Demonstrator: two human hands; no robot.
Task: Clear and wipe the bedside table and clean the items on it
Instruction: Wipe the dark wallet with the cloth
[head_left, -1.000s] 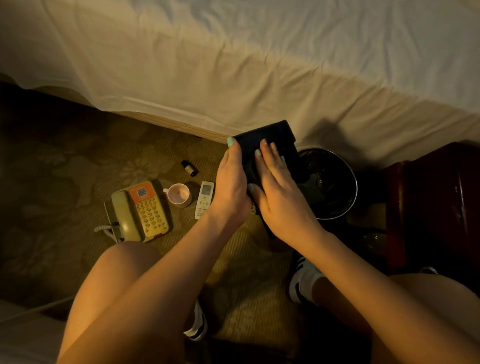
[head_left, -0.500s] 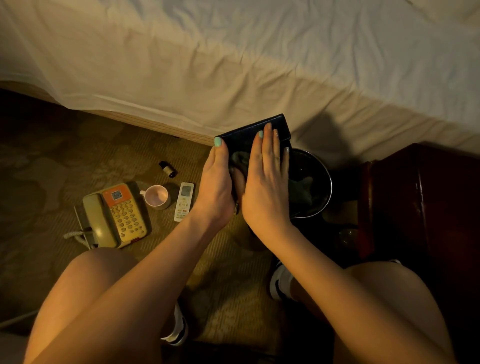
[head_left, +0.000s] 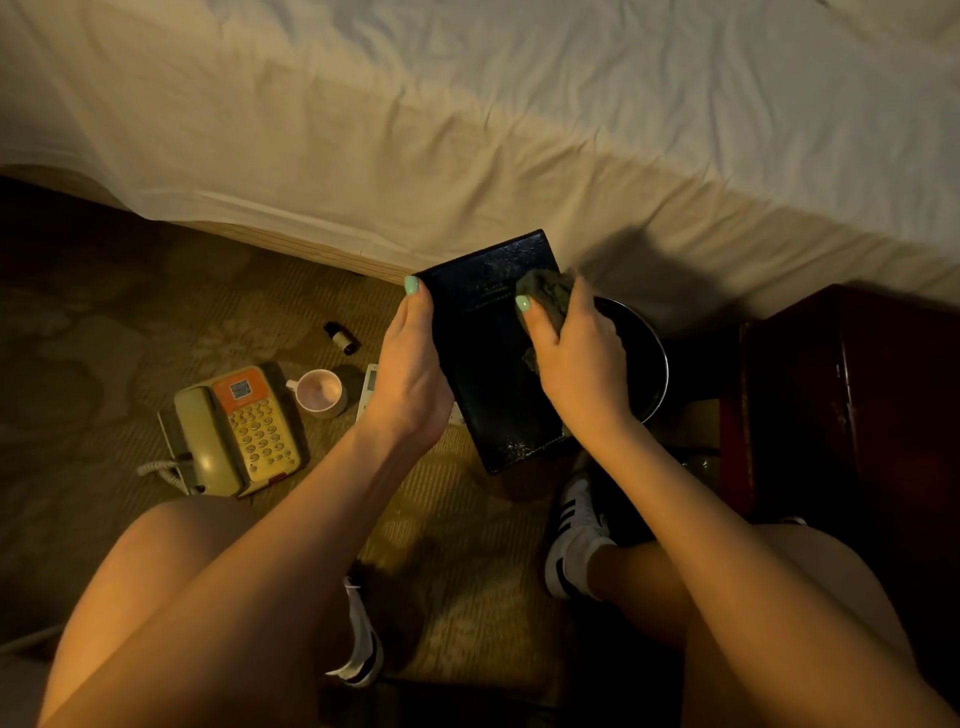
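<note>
While the left hand (head_left: 410, 374) grips the left edge of the black book (head_left: 488, 384), holding it above the carpet (head_left: 130, 322), the right hand (head_left: 582, 358) clutches a dark green cloth (head_left: 548, 296) and presses it to the cover's upper right corner. A dark bowl (head_left: 657, 343) sits under that hand, beside the dark red table (head_left: 852, 405). Left on the carpet lie a telephone (head_left: 234, 426), a pink mug (head_left: 319, 392), a white remote (head_left: 370, 384) partly hidden by the wrist, and a small bottle (head_left: 343, 338).
</note>
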